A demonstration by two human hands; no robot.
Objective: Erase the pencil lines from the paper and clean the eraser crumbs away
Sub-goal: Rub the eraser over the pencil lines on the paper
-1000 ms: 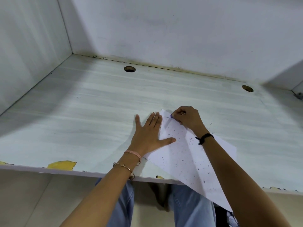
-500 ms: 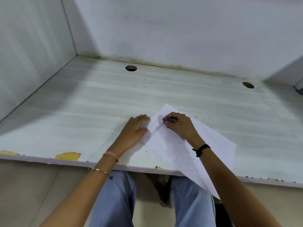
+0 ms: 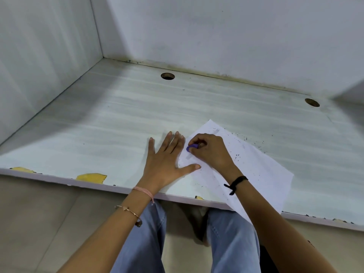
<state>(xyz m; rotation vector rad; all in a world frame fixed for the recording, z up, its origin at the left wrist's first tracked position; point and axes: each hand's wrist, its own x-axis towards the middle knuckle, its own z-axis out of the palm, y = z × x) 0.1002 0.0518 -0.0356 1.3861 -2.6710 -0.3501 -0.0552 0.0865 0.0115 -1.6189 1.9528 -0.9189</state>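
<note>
Found paper (image 3: 256, 170) lying askew on desk (image 3: 118, 125), long axis running from far corner toward near right, near corner overhanging the desk edge. Noted eraser (image 3: 192, 147) pinched in curled fingers of right hand (image 3: 210, 150), tip down on the sheet's left part, near its left edge. Observed left hand (image 3: 167, 164) flat, fingers straight and spread, gripping nothing, thumb pressed on that edge, other fingers on desk just beside it. Recorded crumbs (image 3: 238, 156) scattered right of the eraser and onto the desk past the far edge. Judged right hand nearer the remaining work; pencil lines too faint to confirm.
</note>
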